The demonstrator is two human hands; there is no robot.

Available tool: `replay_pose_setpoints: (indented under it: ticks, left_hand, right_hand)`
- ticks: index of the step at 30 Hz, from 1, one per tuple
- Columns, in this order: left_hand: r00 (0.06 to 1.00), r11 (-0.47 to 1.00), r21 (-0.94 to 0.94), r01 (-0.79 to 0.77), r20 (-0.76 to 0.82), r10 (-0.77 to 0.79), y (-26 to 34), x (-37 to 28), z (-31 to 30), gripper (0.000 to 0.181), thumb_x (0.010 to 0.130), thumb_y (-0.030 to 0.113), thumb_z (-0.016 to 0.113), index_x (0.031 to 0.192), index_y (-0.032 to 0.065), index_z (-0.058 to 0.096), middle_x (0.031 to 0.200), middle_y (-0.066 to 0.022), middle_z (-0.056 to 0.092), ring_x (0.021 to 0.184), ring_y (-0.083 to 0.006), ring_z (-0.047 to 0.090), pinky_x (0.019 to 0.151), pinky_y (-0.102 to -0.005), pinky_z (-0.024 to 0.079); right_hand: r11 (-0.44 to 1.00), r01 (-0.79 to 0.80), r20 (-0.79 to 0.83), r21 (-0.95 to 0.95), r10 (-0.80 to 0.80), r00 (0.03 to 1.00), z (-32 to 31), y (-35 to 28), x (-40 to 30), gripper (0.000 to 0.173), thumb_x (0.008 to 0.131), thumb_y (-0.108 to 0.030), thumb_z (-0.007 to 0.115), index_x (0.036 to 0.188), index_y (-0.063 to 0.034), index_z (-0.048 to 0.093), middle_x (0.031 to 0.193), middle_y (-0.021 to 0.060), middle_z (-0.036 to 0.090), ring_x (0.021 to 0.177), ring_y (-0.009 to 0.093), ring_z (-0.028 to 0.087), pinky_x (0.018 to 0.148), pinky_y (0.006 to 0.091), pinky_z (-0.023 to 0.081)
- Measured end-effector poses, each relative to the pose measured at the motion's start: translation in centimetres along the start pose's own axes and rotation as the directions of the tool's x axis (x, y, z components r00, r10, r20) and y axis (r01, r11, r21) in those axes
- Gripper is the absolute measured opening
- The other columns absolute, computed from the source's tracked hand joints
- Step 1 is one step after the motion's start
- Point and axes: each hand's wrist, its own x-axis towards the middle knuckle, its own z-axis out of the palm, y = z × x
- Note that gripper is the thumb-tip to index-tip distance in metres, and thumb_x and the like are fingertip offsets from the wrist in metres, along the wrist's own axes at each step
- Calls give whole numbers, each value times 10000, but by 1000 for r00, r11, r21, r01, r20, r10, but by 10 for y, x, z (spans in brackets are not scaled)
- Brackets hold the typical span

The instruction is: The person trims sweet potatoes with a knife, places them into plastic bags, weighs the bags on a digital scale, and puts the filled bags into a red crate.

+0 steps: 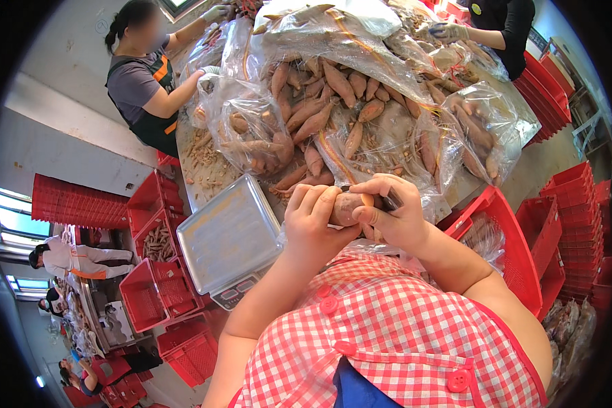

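Observation:
My left hand grips a reddish-brown sweet potato in front of my chest. At its right end a round patch of orange flesh is bare. My right hand is closed around a small dark-bladed knife, its thumb and fingers against that cut end; the handle is mostly hidden. Beyond my hands, a heap of sweet potatoes lies on the table, partly under clear plastic film. A filled clear plastic bag rests left of the heap, and another bag lies at the right.
A scale with a metal pan stands left of my hands. Red plastic crates are at my right, more crates at the left. A co-worker handles bags at the far left; another person's gloved hand is at the far right.

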Motion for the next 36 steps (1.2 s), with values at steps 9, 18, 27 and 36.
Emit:
replay_pose_setpoints:
  ticks: [9,18,27,36]
  left_hand:
    - [690,38,-953,302,191,-698,-39,-20,-3,403,807,211,648,1126,14,502,1125,-129,573,1044,-235,566,922,-369,461]
    - [692,-293,-926,237,373,-618,-33,-31,-3,518,769,245,689,1177,14,468,1155,-151,556,1113,-257,543,986,-383,439]
    - [708,221,-687,693,589,-389,-40,-26,-13,544,577,-20,696,1099,-12,543,1105,-115,596,1034,-209,576,922,-326,449]
    - [418,812,-199,548,907,-59,-64,-71,53,335,681,67,711,1003,56,618,1039,-95,608,959,-237,587,838,-330,463]
  right_hand:
    - [792,-442,66,420,459,886,-2,8,-15,183,918,-54,502,1047,17,611,873,55,607,780,138,558,702,292,445]
    - [953,-294,67,-76,299,952,22,37,-2,183,858,-14,507,1009,33,599,849,159,617,807,276,593,733,337,466]
    - [790,-363,-243,-494,275,930,-57,57,-29,435,792,-321,654,1059,17,598,1012,186,622,927,321,600,807,375,470]
    - [551,-812,600,191,589,541,-91,53,-88,190,741,-102,661,906,-7,665,798,28,639,764,101,578,742,270,460]
